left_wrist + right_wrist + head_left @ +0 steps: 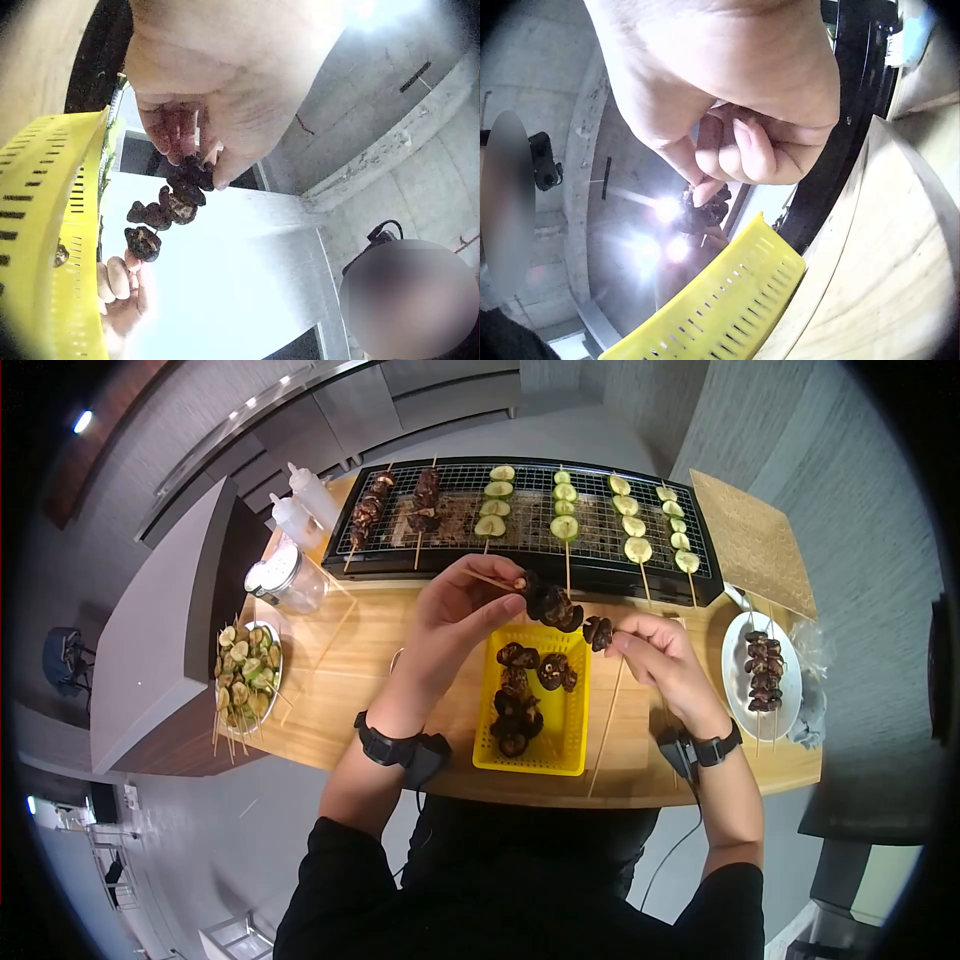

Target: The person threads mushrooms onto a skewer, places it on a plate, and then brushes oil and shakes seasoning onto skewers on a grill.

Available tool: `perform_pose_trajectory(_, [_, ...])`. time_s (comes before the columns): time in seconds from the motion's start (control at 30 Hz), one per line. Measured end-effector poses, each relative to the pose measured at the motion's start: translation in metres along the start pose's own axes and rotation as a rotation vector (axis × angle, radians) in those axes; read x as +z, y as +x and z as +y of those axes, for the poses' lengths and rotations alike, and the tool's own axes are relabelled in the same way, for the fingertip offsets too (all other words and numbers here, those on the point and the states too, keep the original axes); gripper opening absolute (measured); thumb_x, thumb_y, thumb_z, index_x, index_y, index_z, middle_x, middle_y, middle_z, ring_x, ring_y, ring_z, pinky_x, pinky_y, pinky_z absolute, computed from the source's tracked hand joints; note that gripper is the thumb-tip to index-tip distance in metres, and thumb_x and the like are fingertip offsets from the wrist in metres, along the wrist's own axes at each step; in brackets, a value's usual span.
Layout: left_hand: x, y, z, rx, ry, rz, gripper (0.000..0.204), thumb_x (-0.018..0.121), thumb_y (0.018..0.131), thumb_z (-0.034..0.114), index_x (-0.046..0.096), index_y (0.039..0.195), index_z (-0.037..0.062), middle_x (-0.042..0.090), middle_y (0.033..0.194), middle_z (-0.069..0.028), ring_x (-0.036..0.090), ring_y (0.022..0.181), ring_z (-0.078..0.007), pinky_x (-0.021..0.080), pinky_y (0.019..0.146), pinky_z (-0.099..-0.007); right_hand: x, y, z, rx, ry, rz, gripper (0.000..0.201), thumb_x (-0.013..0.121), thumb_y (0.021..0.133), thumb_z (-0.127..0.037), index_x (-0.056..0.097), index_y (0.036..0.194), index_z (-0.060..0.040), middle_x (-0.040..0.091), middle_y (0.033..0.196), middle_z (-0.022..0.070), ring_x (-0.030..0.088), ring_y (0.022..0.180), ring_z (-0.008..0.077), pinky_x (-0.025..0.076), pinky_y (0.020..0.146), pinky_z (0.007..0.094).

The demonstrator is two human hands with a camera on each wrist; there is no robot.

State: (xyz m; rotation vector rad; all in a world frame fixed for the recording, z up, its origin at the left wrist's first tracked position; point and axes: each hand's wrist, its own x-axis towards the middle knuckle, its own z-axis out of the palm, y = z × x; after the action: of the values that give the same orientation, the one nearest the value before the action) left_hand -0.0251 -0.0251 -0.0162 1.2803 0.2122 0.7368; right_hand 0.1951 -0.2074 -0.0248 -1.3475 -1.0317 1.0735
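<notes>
Over the yellow basket (578,730), my left hand (462,610) grips a wooden skewer (487,578) threaded with several dark brown mushrooms (553,607). Between thumb and fingers, my right hand (652,656) pinches another dark mushroom (598,633) at the skewer's far end. In the left wrist view this mushroom (142,244) lines up with those on the skewer. More dark mushrooms (516,705) lie inside the basket. From the right wrist, my curled right fingers (761,154) partly cover the mushrooms (705,210) behind them.
Behind the hands stands a black grill (450,565) with mushroom and green vegetable-slice skewers. A plate of sliced-vegetable skewers (248,670), a glass jar (300,585) and squeeze bottles (295,520) are at left. At right are a white plate (735,660) with mushroom skewers and a board (750,540).
</notes>
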Motion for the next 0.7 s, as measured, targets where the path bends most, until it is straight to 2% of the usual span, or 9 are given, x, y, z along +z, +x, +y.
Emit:
perform_pose_trajectory(0.23, [0.008, 0.002, 0.005, 0.041, 0.039, -0.022, 0.045, 0.071, 0.095, 0.004, 0.052, 0.136, 0.0024, 0.061, 0.124, -0.0036, 0.06, 0.114, -0.0147, 0.049, 0.102, -0.0305, -0.005, 0.001, 0.004, -0.028, 0.069, 0.012, 0.016, 0.06, 0.104, -0.016, 0.07, 0.096, -0.0059, 0.042, 0.063, -0.0106, 0.03, 0.054, 0.0001, 0.02, 0.05, 0.0217])
perform_pose_trajectory(0.43, [0.005, 0.0, 0.001, -0.058, 0.084, -0.104, 0.054, 0.074, 0.095, 0.004, 0.046, 0.141, 0.0061, 0.059, 0.122, -0.0056, 0.061, 0.11, -0.0132, 0.053, 0.095, -0.0284, -0.004, 0.003, 0.005, -0.063, 0.146, 0.085, 0.017, 0.059, 0.104, -0.015, 0.068, 0.095, -0.0037, 0.041, 0.06, -0.0094, 0.03, 0.052, 0.0008, 0.02, 0.049, 0.0224])
perform_pose_trajectory(0.53, [0.005, -0.002, 0.0, -0.024, 0.224, -0.208, 0.048, 0.073, 0.095, 0.005, 0.051, 0.137, 0.0043, 0.062, 0.118, -0.0057, 0.062, 0.103, -0.0119, 0.054, 0.09, -0.0279, -0.006, 0.005, 0.005, -0.074, 0.19, 0.094, 0.019, 0.058, 0.104, -0.015, 0.067, 0.095, -0.0028, 0.04, 0.059, -0.009, 0.029, 0.051, 0.0011, 0.02, 0.049, 0.0224])
perform_pose_trajectory(0.63, [0.01, -0.006, 0.014, 0.013, 0.602, -0.298, 0.037, 0.075, 0.092, 0.005, 0.06, 0.126, 0.0045, 0.068, 0.114, -0.0051, 0.066, 0.098, -0.0128, 0.051, 0.087, -0.0291, -0.007, 0.004, 0.008, -0.08, 0.216, 0.089, 0.019, 0.058, 0.105, -0.016, 0.067, 0.094, -0.0023, 0.04, 0.059, -0.0089, 0.028, 0.051, 0.0012, 0.02, 0.049, 0.0225])
perform_pose_trajectory(0.7, [0.018, -0.01, 0.015, 0.047, 0.75, -0.316, 0.03, 0.077, 0.091, 0.007, 0.064, 0.118, 0.0052, 0.07, 0.107, -0.0043, 0.068, 0.09, -0.0137, 0.052, 0.081, -0.0288, -0.007, 0.005, 0.008, -0.083, 0.218, 0.093, 0.02, 0.058, 0.105, -0.017, 0.067, 0.094, -0.0022, 0.039, 0.058, -0.009, 0.028, 0.05, 0.0012, 0.02, 0.048, 0.0226])
